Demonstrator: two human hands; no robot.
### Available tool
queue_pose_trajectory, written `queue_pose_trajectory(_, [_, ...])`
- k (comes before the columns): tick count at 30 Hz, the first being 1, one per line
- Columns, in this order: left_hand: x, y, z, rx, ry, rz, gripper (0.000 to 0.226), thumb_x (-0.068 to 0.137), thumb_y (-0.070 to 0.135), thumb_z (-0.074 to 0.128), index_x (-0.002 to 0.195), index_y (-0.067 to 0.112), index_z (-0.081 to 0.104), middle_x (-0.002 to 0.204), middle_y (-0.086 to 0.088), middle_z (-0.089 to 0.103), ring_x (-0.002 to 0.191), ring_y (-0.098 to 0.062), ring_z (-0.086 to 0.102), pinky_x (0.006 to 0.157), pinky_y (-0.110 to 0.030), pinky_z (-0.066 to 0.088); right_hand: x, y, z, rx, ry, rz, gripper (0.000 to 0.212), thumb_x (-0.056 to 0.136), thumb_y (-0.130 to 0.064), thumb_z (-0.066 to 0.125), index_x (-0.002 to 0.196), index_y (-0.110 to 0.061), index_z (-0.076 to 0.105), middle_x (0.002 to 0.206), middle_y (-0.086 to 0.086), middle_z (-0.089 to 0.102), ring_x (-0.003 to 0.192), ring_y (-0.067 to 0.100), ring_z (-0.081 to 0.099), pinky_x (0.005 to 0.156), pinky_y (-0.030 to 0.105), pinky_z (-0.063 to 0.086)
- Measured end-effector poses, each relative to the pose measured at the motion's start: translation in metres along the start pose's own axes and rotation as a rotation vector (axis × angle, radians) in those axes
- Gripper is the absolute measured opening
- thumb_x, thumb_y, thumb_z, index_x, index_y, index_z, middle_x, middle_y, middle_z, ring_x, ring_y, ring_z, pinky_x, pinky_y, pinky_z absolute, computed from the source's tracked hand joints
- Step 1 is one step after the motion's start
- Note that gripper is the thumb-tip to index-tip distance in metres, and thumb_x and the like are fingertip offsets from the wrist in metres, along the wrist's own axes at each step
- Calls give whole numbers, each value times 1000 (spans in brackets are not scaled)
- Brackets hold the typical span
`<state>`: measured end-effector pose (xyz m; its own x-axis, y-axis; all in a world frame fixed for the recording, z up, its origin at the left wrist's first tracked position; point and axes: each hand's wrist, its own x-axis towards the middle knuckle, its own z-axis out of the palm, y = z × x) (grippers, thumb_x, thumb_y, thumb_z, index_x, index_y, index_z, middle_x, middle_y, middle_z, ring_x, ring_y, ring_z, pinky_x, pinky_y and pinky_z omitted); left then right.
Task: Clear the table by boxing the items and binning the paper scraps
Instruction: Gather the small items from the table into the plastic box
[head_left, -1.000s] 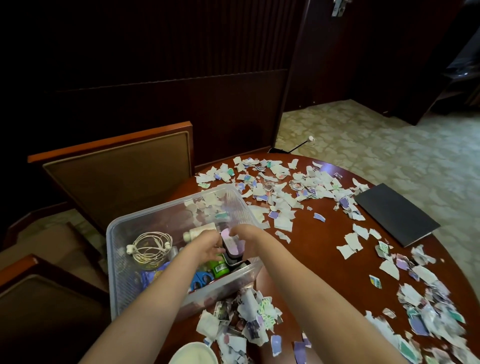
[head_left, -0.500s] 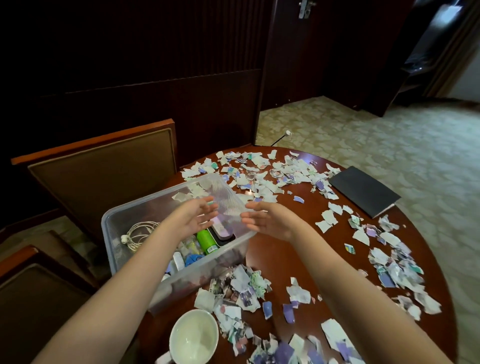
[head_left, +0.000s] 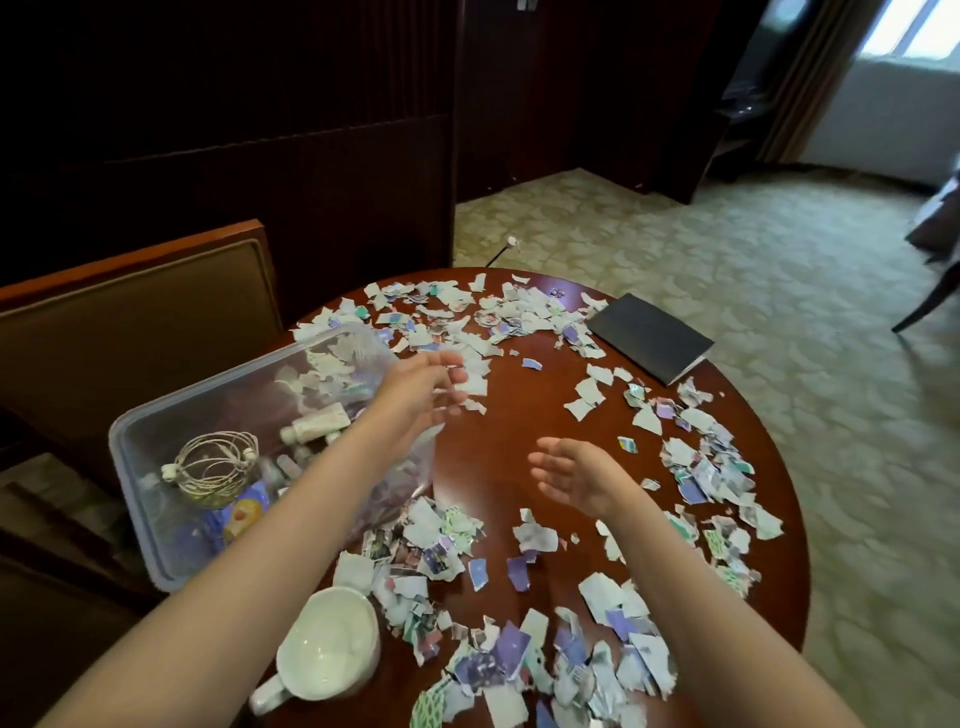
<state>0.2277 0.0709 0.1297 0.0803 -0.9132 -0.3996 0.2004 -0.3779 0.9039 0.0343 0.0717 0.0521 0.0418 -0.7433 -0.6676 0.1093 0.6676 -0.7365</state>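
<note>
Head view, looking down: the round red-brown wooden bench (head_left: 519, 415) is littered with torn white, purple and green paper scraps (head_left: 701, 467), in a band along the far edge, a drift on the right and a heap at the near edge. The clear plastic storage box (head_left: 140, 519) sits on the left side of the bench, already holding a coiled white earphone cable (head_left: 213, 467), a white tube (head_left: 317, 423) and a few smaller bits too jumbled to name.

Both hands are empty and apart. The left hand (head_left: 421, 384) hovers over the box's far right corner, fingers loosely spread and a little blurred. The right hand (head_left: 571, 473) hangs palm-up over bare wood mid-bench, fingers relaxed, with scraps just beyond it on the right.

Two items are not boxed yet: the white ceramic mug (head_left: 327, 649) at the near edge, just below the left forearm, and the flat black notebook (head_left: 649, 338) at the far right rim, well away from both hands.

The mug looks hard, smooth and breakable, so I'd take it by the handle or the body. The notebook looks light and stiff and should lift by an overhanging edge. The scraps look featherlight and flimsy: better swept into a pile and scooped with cupped hands than pinched singly.
</note>
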Motion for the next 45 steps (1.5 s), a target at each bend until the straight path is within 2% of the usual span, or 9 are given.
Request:
queue_pose_trajectory(12, [-20,-83,107,89,31,-168,33,89,-9,36,81,15,56,77,-1,59,63,-12,54,59,-24,44,4,9,-92,-18,10,30,22,94,-3,39,110,-7,54,88,7,61,74,18,57,69,27,49])
queue_pose_trajectory(16, [-27,-112,128,158,36,-230,33,91,-7,35,81,17,56,78,0,58,64,-12,54,60,-24,45,3,19,-120,2,31,19,24,95,-4,39,114,-6,53,97,10,60,82,22,57,77,31,50])
queue_pose_trajectory(19, [-29,-126,136,205,32,-244,33,92,-6,35,80,17,55,78,0,57,63,-13,53,57,-22,45,0,23,-134,35,41,-5,16,96,-9,44,107,-5,55,94,9,61,85,23,58,79,31,50])
queue_pose_trajectory(22, [-32,-136,142,217,-13,-260,31,92,-5,36,81,17,55,78,0,58,62,-12,53,55,-21,44,-8,27,-144,69,76,-10,12,96,-11,45,97,-6,56,86,7,59,76,19,57,70,26,49])
queue_pose_trajectory(32, [-41,-153,163,267,-123,-248,26,92,-2,40,82,18,54,80,0,56,60,-10,50,56,-20,41,-33,47,-171,111,244,16,28,94,-14,52,120,-4,55,89,8,61,83,21,59,68,27,51])
queue_pose_trajectory(35, [-38,-164,169,341,-155,-259,23,92,3,47,80,21,54,78,1,56,62,-9,52,65,-25,49,-31,48,-181,101,301,48,31,92,-10,54,121,-2,56,87,8,60,86,22,59,77,30,50])
queue_pose_trajectory(37, [-33,-166,176,327,-168,-280,19,93,4,49,84,19,56,79,0,56,62,-10,53,70,-30,52,-27,46,-187,89,306,55,31,91,-8,55,121,-2,58,88,9,60,78,20,59,70,28,50])
queue_pose_trajectory(41, [-8,-153,197,311,-146,-225,15,94,4,45,94,15,55,82,2,56,63,-9,51,57,-21,42,-9,25,-201,68,280,35,25,93,-7,49,117,-2,57,95,12,62,81,21,60,63,24,49])
queue_pose_trajectory(45, [23,-151,225,299,-121,-206,18,93,5,44,90,18,56,84,1,58,64,-7,52,56,-19,43,21,-2,-218,-4,237,25,18,95,-10,47,110,-6,56,83,7,59,69,15,55,62,23,46])
